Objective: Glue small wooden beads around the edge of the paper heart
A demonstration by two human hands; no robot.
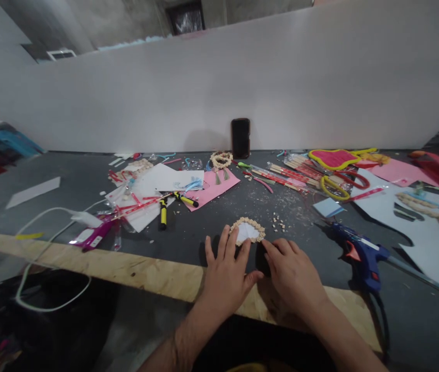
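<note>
A small oval white paper piece (246, 232) with a rim of beige pebble-like bits lies flat on the dark table before me. My left hand (226, 268) is open, its fingers spread, with fingertips resting on the left and lower part of the oval. My right hand (291, 271) is at the lower right edge of the oval, fingers bent and drawn together; its thumb and whatever it may pinch are hidden. Loose beige bits (279, 222) are scattered just beyond the right hand. To the right lies a blue glue gun (362, 253) with an orange trigger.
A phone (240, 138) leans against the back wall. Yellow-and-black pliers (162, 213), pink paper (217, 188) and packaged sticks lie beyond the hands. White cut sheets (436, 258) cover the right side. A white cable (35, 258) hangs over the wooden front edge (157, 271) at left.
</note>
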